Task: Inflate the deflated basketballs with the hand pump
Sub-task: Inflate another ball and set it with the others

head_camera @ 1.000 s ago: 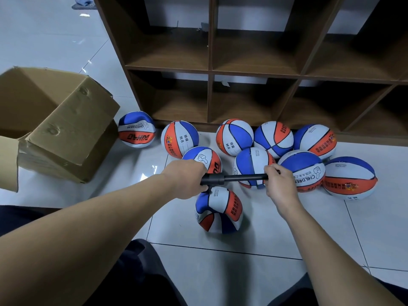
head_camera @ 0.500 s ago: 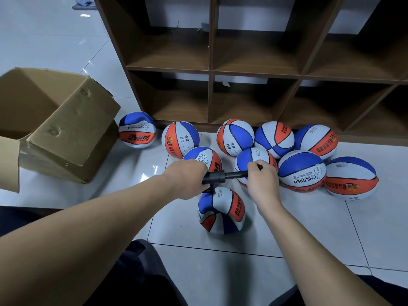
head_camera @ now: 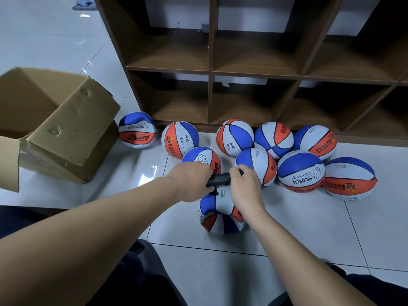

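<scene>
L hand (head_camera: 191, 181) was curled tight round the black pump (head_camera: 218, 180). R hand (head_camera: 245, 184) gripped the pump's other end, almost touching the L. The pump sat right on top of a saggy ball (head_camera: 217, 214) on the floor, w/ other balls (head_camera: 301, 171) just behind it, by the shelf (head_camera: 254, 71).

Glossy white floor tiles (head_camera: 298, 221) with thin dark grout lines, throwing back window light just left of the hand pump (head_camera: 218, 180). Matt black plastic on that pump. Smooth, faintly sheened rubbery panels in blue, white and orange on the dented basketball (head_camera: 217, 214) under the pump. Dull, creased brown cardboard on the box (head_camera: 64, 129), far left of the pump. Dark matt wood-grain shelving (head_camera: 254, 74) behind.
</scene>
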